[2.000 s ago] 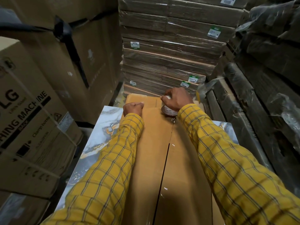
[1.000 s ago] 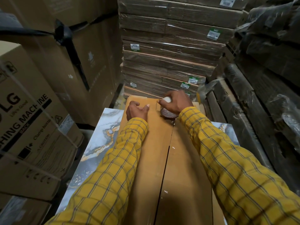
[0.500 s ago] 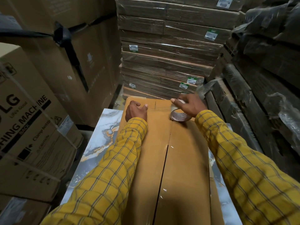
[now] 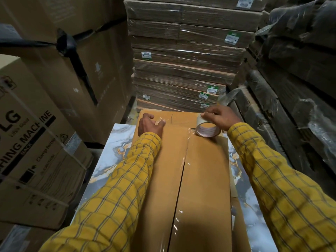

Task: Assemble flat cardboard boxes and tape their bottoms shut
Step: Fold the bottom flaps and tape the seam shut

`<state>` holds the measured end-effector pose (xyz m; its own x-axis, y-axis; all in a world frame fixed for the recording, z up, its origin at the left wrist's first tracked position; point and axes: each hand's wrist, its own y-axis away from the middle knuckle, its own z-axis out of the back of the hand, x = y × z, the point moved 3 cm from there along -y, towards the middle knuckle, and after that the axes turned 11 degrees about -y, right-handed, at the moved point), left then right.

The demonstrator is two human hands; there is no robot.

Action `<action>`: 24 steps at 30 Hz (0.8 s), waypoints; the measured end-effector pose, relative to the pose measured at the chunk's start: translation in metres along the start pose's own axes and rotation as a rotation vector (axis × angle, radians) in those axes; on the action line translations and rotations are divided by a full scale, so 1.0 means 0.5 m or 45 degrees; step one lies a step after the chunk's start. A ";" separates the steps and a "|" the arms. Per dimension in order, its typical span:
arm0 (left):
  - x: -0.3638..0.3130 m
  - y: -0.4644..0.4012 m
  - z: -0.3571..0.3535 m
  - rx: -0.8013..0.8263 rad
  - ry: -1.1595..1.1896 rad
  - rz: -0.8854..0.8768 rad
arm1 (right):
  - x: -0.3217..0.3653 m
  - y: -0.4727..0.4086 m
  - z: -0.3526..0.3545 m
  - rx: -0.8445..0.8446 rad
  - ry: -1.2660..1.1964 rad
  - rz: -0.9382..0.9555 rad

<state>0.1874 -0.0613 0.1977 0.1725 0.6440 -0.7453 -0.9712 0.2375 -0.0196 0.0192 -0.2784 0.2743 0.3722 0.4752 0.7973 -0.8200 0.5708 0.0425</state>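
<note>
A brown cardboard box (image 4: 201,179) lies lengthwise on a marbled table (image 4: 112,151), its two flaps meeting along a centre seam under clear tape. My left hand (image 4: 150,123) rests on the box's far left corner, fingers curled on a bit of clear tape. My right hand (image 4: 221,116) grips a roll of clear tape (image 4: 207,129) at the far right corner. A strip runs from the roll back toward the seam.
Shrink-wrapped stacks of flat cardboard (image 4: 183,66) rise just beyond the table. Large cartons, one printed LG washing machine (image 4: 31,142), stand at the left. Plastic-wrapped bundles (image 4: 294,88) line the right side.
My right hand has carried the tape roll from the seam's far end out to the box's far right corner. My left hand stays on the far left corner.
</note>
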 end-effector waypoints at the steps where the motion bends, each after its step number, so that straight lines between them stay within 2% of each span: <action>1: 0.001 -0.001 0.000 0.004 0.000 0.001 | -0.004 0.008 0.002 -0.006 -0.021 0.000; 3: 0.004 -0.002 -0.002 0.000 -0.009 0.001 | -0.019 0.026 0.001 -0.048 -0.225 -0.051; 6: 0.002 -0.001 -0.007 0.001 -0.029 -0.012 | -0.063 0.036 0.001 -0.194 -0.754 -0.142; 8: 0.001 -0.001 -0.008 -0.003 -0.034 -0.019 | -0.070 0.041 0.000 -0.222 -0.888 -0.165; 10: 0.002 -0.001 -0.008 -0.009 -0.022 -0.026 | -0.056 0.044 0.004 -0.203 -0.791 -0.140; 14: 0.004 0.001 -0.006 -0.019 -0.028 -0.033 | -0.034 0.046 0.027 -0.158 -0.220 0.044; 16: 0.005 0.000 -0.005 -0.032 -0.032 -0.017 | -0.038 0.053 0.031 -0.179 -0.220 0.059; 18: 0.006 0.001 -0.004 -0.049 -0.038 -0.010 | -0.051 0.063 0.028 -0.193 -0.379 0.027; 22: 0.003 0.006 -0.004 -0.063 -0.073 -0.017 | -0.110 0.072 0.018 -0.264 -1.062 -0.169; 24: -0.001 0.007 -0.004 -0.063 -0.081 -0.020 | -0.128 0.071 0.012 -0.268 -1.240 -0.199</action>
<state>0.1836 -0.0623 0.1968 0.1961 0.6859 -0.7008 -0.9750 0.2123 -0.0651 -0.0363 -0.2927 0.2284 -0.1258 -0.3154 0.9406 -0.6641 0.7311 0.1563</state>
